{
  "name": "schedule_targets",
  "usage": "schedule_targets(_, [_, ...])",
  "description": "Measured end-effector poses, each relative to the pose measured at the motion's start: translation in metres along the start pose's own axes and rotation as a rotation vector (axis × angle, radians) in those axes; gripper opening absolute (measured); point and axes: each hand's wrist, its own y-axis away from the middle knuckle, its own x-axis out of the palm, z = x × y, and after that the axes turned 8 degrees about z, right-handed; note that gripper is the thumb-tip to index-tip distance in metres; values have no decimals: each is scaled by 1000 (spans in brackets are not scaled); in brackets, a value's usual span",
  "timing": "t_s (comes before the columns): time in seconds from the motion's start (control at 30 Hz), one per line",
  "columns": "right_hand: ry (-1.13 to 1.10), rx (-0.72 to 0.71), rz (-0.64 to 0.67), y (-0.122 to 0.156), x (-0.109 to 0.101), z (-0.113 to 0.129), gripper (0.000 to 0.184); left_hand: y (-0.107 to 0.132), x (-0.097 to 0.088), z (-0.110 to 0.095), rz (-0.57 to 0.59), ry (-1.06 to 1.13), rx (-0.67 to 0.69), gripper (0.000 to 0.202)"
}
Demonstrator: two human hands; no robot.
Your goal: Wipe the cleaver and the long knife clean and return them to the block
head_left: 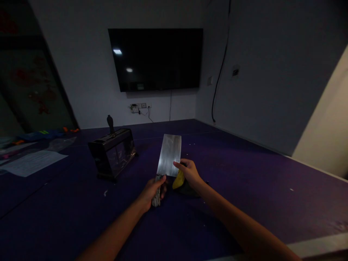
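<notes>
Cleaver (170, 154) was in front of us, near the middle of our view, and we held it with both hands. Its wide grey blade pointed away from us and leaned slightly to the right, with a bright patch of light at its lower left part. Our left hand (150, 192) had its grip closed around the handle (156, 197), which looked pale and uneven, with the thumb lying near the place where the blade began. Our right hand (190, 170) was at the lower right edge of the blade; there the grip was pinching, with the thumb on the flat side facing us. Just under this right hand we saw a yellow piece (178, 180), and beside it a dark piece (190, 190), but we could not tell what they were.

On the purple surface (244, 174), to the left of the blade and apart from it, there stood a black knife stand (102, 159) with a see-through side, and one black knife handle (110, 123) rose from its top. Farther to the left we had a sheet of paper (32, 163) near a clear plastic film (61, 144). A large dark television (157, 59) hung on the wall (87, 72) before us.
</notes>
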Motion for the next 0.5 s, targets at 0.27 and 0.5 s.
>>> schedule_targets(0.27, [73,-57,55,-2,-2,-3,32,-1,0,4,47,95,-5,45])
schedule_targets(0.5, [218,-93,105,-3,-3,-8,33,1,3,10,-47,31,1,46])
